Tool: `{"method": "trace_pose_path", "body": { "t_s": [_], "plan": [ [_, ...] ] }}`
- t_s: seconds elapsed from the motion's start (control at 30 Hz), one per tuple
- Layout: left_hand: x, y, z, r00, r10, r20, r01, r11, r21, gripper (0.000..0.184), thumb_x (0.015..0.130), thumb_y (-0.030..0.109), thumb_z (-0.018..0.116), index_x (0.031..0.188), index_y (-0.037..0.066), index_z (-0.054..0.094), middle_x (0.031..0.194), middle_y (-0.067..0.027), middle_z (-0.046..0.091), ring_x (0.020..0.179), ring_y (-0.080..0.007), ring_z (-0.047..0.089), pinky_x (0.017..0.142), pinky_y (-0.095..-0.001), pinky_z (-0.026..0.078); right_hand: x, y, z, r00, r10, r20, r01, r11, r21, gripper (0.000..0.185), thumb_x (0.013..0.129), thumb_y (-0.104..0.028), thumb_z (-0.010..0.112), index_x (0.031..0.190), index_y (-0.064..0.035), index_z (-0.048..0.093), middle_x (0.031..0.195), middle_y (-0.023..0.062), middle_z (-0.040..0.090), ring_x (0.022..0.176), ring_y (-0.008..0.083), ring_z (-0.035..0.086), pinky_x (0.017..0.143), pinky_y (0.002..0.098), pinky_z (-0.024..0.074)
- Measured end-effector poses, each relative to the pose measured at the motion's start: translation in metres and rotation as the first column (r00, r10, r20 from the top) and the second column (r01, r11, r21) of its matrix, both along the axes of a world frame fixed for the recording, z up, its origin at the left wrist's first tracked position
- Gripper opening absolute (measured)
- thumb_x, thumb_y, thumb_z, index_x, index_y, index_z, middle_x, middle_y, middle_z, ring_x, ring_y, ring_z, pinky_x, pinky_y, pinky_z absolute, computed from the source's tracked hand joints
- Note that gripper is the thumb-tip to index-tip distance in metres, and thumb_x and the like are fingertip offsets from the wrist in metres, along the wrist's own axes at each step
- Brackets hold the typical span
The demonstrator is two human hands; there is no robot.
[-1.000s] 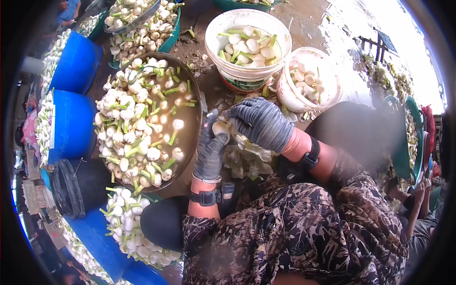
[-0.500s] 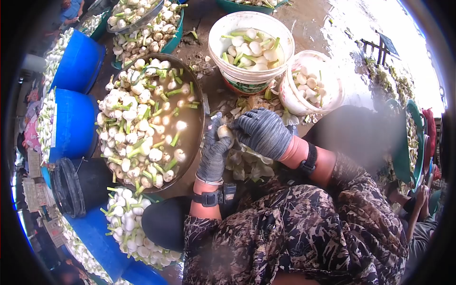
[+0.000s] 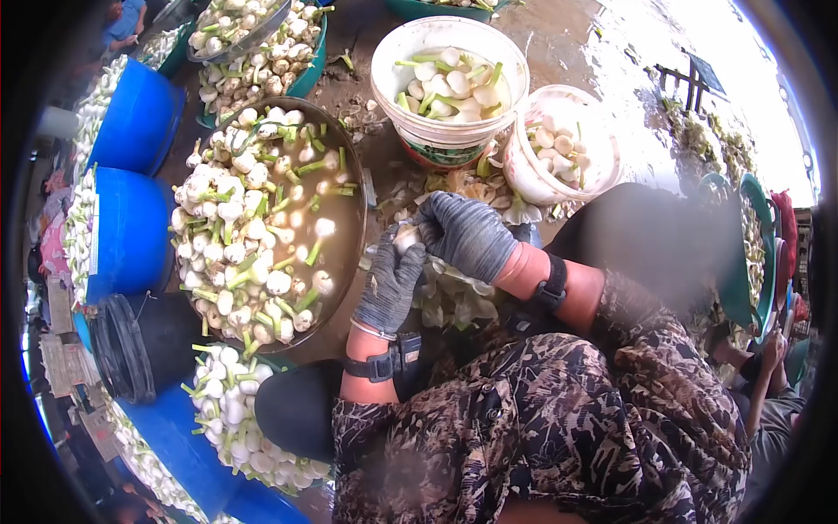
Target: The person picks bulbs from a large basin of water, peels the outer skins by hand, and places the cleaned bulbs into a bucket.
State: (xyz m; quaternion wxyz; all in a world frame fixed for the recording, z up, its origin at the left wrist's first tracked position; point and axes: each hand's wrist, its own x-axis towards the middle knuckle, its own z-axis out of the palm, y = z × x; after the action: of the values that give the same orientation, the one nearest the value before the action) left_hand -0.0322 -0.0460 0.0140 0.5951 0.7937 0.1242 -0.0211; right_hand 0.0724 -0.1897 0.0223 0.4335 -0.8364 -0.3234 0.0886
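In the head view, my gloved left hand (image 3: 388, 284) is closed around a whitish garlic bulb (image 3: 408, 236), with its thumb along the near side. My gloved right hand (image 3: 469, 237) is closed too, its curled fingers pressed to the bulb's right side. Those fingers hide any loose skin or small tool there. Below my hands lies a heap of pale papery peelings (image 3: 454, 301). Left of my hands, a wide round basin (image 3: 360, 218) holds stemmed garlic bulbs in murky water. Beyond my right hand stands a white bucket (image 3: 449, 131) of cleaned bulbs in liquid.
Another white bucket (image 3: 602, 179) with peeled bulbs stands by my right knee. Blue tubs (image 3: 131, 231) full of garlic and a black bucket (image 3: 157, 345) line the left side. Peelings litter the wet floor. At the right edge, another person's arm (image 3: 768, 367) shows near green basins (image 3: 758, 253).
Both hands remain together at the garlic bulb; the right fingers now sit closer over its side. The whole view has shifted slightly, with the buckets appearing further left.
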Motion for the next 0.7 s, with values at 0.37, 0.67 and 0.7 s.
{"method": "trace_pose_path", "body": {
  "t_s": [0.37, 0.67, 0.7],
  "plan": [
    [0.000, -0.003, 0.008, 0.973, 0.034, 0.228, -0.071, 0.985, 0.154, 0.048, 0.093, 0.010, 0.053, 0.138, 0.002, 0.037, 0.123, -0.0138, 0.054, 0.114, -0.0238, 0.052, 0.102, -0.0355, 0.041, -0.001, -0.005, -0.006, 0.832, 0.235, -0.502, -0.040, 0.929, 0.369, 0.030, 0.090, -0.027, 0.068, 0.100, 0.0006, 0.062, 0.083, 0.0127, 0.067, 0.074, 0.0197, 0.063, 0.070, 0.0351, 0.0500],
    [0.009, -0.019, 0.012, 0.924, -0.015, 0.383, -0.065, 0.979, 0.195, 0.055, 0.084, 0.005, 0.060, 0.135, 0.002, 0.041, 0.130, -0.0172, 0.048, 0.123, -0.0309, 0.048, 0.107, -0.0410, 0.037, 0.021, 0.000, -0.044, 0.993, 0.003, -0.122, 0.017, 0.987, 0.163, 0.021, 0.090, -0.021, 0.066, 0.097, -0.0026, 0.060, 0.074, 0.0107, 0.061, 0.076, 0.0252, 0.062, 0.073, 0.0348, 0.0495],
    [0.009, -0.019, 0.005, 0.902, 0.040, 0.430, -0.108, 0.985, 0.134, 0.055, 0.083, 0.004, 0.060, 0.135, 0.001, 0.041, 0.130, -0.0170, 0.048, 0.123, -0.0307, 0.047, 0.107, -0.0411, 0.037, 0.019, -0.006, -0.046, 0.975, 0.068, -0.211, -0.023, 0.978, 0.207, 0.021, 0.091, -0.021, 0.065, 0.098, -0.0025, 0.060, 0.074, 0.0098, 0.061, 0.075, 0.0217, 0.061, 0.072, 0.0336, 0.0497]
  ]
}}
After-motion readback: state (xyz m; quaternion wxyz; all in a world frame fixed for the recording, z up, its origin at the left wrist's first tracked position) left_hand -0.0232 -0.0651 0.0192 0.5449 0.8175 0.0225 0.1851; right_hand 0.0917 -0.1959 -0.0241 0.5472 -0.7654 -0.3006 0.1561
